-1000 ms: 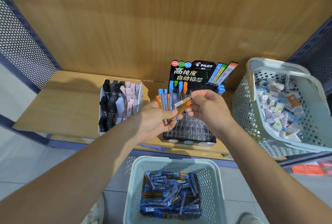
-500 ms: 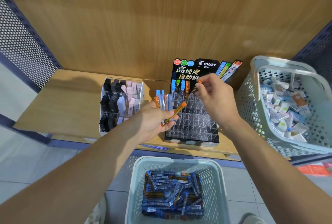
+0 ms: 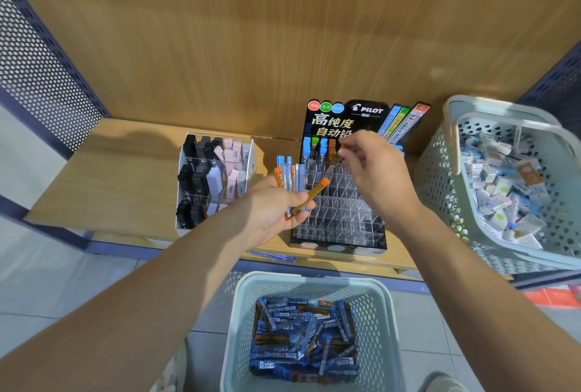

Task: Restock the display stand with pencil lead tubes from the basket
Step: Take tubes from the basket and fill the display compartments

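Observation:
A black Pilot display stand (image 3: pixel 338 225) with clear slots sits on the wooden shelf; a few blue, green and orange lead tubes stand in its back row. My left hand (image 3: pixel 273 212) grips a fan of several blue and orange lead tubes (image 3: pixel 290 176) just left of the stand. My right hand (image 3: pixel 374 171) pinches one orange-capped tube (image 3: pixel 334 163) over the back row, its lower end at the slots. A pale basket (image 3: pixel 239 313) on the floor below holds many more tubes (image 3: pixel 303 341).
A white organiser (image 3: pixel 248 156) of black, grey and pink erasers stands left of the stand. A larger pale basket (image 3: pixel 440 178) of small boxed items sits at the right. Wooden back panel behind; perforated metal side panels (image 3: pixel 34 77) flank the shelf.
My right hand took one orange tube from the bundle and carried it up and back to the stand's rear row. My left hand stayed nearly still with the remaining tubes.

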